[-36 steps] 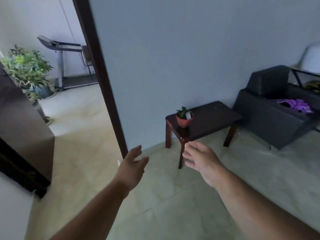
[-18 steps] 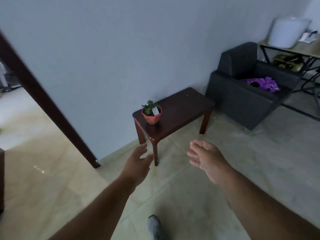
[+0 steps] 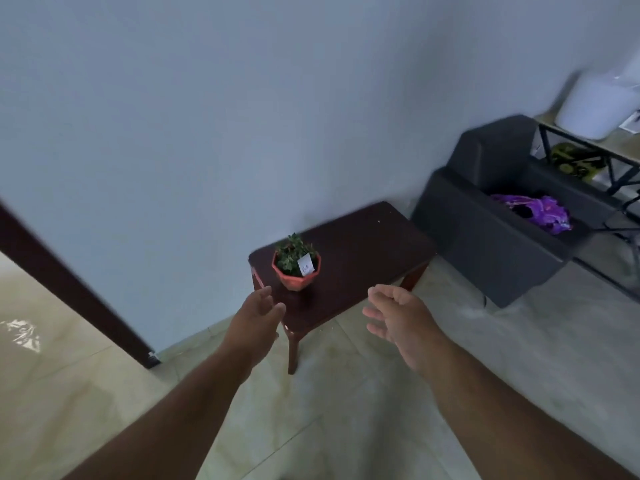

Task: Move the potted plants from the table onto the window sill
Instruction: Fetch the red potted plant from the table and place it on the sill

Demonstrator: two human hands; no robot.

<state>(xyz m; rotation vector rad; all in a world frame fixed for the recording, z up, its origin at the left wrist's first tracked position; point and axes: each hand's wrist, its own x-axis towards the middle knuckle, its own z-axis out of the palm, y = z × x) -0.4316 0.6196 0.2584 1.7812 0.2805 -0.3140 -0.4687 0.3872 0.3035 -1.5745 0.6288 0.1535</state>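
Fingers loose and spread on both sides, nothing in them: the left hand (image 3: 258, 315) and right hand (image 3: 394, 315) have closed in and now flank the potted plant (image 3: 296, 265), not touching it. It sits at the near-left end of the table (image 3: 363, 251), now close, so a two-handed pickup looks imminent.

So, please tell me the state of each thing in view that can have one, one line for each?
Potted plant: upright on the table, near its left end, not held.
Left hand: open, empty, short of the pot.
Right hand: open, fingers relaxed, empty.
Table: standing against the wall.
Purple cloth: lying crumpled on the dark armchair.
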